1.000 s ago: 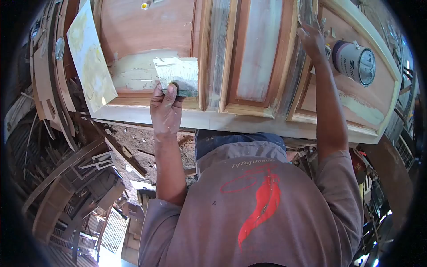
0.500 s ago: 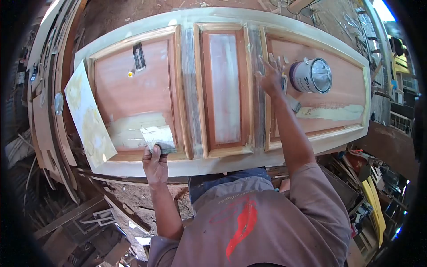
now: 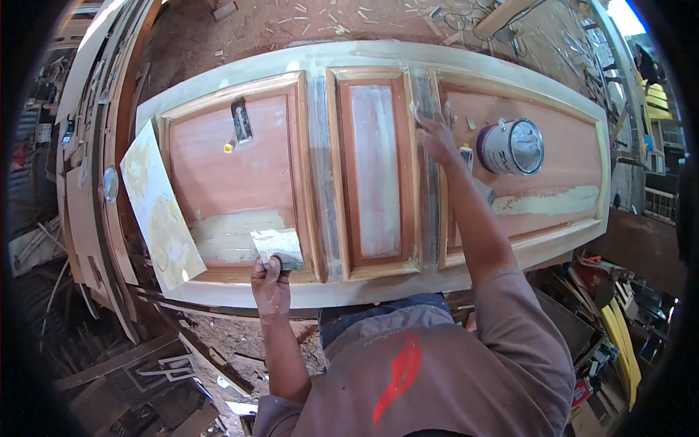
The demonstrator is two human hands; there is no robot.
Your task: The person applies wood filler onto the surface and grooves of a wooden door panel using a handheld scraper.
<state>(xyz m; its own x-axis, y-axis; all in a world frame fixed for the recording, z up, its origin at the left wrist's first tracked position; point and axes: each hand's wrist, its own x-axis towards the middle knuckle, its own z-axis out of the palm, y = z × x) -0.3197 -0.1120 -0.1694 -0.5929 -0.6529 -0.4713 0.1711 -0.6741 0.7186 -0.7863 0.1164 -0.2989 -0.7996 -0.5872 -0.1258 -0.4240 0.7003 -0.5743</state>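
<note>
My left hand (image 3: 271, 290) pinches a broad putty knife (image 3: 278, 246) with pale filler on its blade, held over the lower edge of the door's left panel. The wooden panel door (image 3: 306, 293) lies flat in front of me. My right hand (image 3: 435, 135) has its fingers stretched out at the strip between the middle and right panels. From this angle I cannot tell how firmly it touches the wood. Beside it on the right panel stands an open paint can (image 3: 502, 149), with a small bottle (image 3: 466, 154) partly behind my forearm.
A filler-stained white board (image 3: 162, 211) lies across the door's left end. On the left panel are a black scraper (image 3: 242, 120) and a small yellow-and-white cap (image 3: 228, 148). Timber boards (image 3: 109, 240) line the left side; wood scraps litter the ground beyond the door.
My right hand has shifted left across the door frame, from the right panel's edge toward the middle panel. The view has tilted, so the door sits lower. The putty knife stays in my left hand.
</note>
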